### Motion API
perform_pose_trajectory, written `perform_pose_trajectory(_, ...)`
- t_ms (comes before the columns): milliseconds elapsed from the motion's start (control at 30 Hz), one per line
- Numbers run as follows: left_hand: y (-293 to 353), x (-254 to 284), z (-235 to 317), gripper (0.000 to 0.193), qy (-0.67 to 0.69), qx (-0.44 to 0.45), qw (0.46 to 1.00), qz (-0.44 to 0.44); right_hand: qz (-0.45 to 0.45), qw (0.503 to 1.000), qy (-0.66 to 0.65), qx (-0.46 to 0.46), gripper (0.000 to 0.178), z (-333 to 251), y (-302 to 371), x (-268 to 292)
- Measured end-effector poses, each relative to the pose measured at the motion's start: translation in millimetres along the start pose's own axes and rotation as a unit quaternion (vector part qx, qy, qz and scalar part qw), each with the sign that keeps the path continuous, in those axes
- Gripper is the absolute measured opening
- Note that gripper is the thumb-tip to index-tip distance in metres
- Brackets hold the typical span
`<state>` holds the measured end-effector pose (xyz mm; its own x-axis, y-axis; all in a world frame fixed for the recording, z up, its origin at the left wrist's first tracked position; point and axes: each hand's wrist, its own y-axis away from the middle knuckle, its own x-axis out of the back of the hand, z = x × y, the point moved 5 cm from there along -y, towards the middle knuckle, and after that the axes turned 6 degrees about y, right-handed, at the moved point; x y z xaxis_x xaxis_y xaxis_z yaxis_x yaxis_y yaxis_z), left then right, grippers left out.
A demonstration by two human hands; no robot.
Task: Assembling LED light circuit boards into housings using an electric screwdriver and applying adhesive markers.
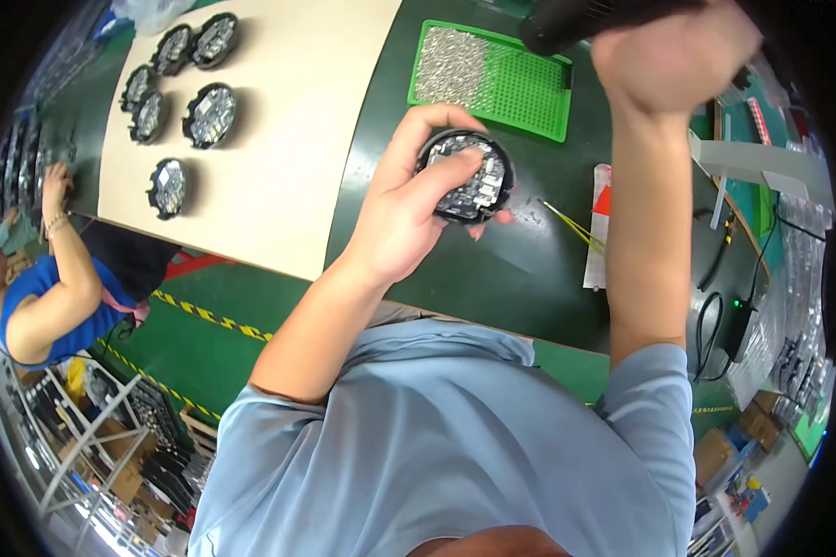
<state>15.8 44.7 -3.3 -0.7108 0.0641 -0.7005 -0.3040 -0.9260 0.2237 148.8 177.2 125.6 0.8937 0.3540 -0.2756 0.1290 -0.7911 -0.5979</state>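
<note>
My left hand (409, 200) grips a round black lamp housing (471, 178) with a shiny reflector face, holding it just above the dark green table (409, 269). The thumb lies across its face. My right hand (673, 51) is raised at the top right, closed around the handle of a black power tool (576, 19) that reaches left over the green tray. The tool's tip is out of sight. A green perforated tray (520, 88) holding a heap of small silver screws (450, 65) lies just beyond the housing.
Several more round lamp housings (209, 116) rest on a beige board (288, 121) at the left. Another person in a blue top (37, 306) reaches toward parts at the far left. Yellow sticks (576, 227), a white packet (597, 227) and black cables (715, 325) lie at the right.
</note>
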Motion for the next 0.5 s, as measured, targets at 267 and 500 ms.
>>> perform_pose_trajectory(267, 0, 5, 0, 0.022, 0.017, -0.006, 1.0, 0.01, 0.024, 0.994, 0.103, 0.007, 0.09, 28, -4, 9)
perform_pose_trajectory(500, -1, 5, -1, 0.024, 0.017, -0.007, 1.0, 0.011, 0.041, 0.988, 0.148, 0.005, 0.09, 32, -4, 7)
